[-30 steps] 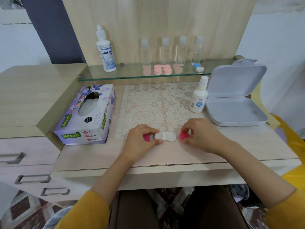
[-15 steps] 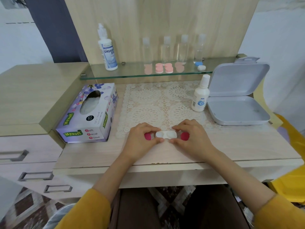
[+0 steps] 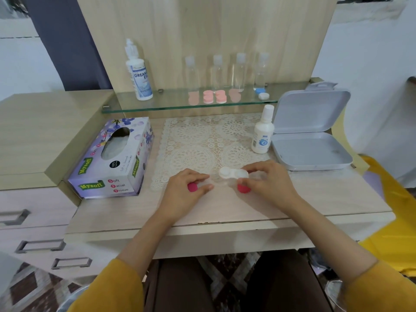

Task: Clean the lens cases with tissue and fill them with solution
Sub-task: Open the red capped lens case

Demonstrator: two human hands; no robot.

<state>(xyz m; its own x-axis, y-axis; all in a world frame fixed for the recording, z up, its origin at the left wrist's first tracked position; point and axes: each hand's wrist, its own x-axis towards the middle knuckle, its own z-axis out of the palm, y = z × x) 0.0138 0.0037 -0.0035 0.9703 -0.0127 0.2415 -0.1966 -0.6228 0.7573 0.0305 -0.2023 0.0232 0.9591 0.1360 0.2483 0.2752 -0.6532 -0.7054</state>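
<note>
I'm watching the white lens case (image 3: 233, 173) sitting at the front edge of the lace mat (image 3: 209, 140), both caps off. My right hand (image 3: 269, 184) is pinching its right end with thumb and fingers; one red cap (image 3: 243, 188) is lying just under that hand. My left hand (image 3: 185, 188) is curled, fingertips closing on the other red cap (image 3: 192, 187), apart from the case. The case is looking like light, stiff, smooth plastic, two shallow round wells joined by a bridge; I'm judging it slippery when wet and easy to skid, so gripping the bridge or the rim is safest. The tissue box (image 3: 112, 158) is cardboard, soft sheets inside, left of the mat. The solution bottle (image 3: 262, 131) is standing upright beside the open grey box (image 3: 313, 140), probably squeezable.
</note>
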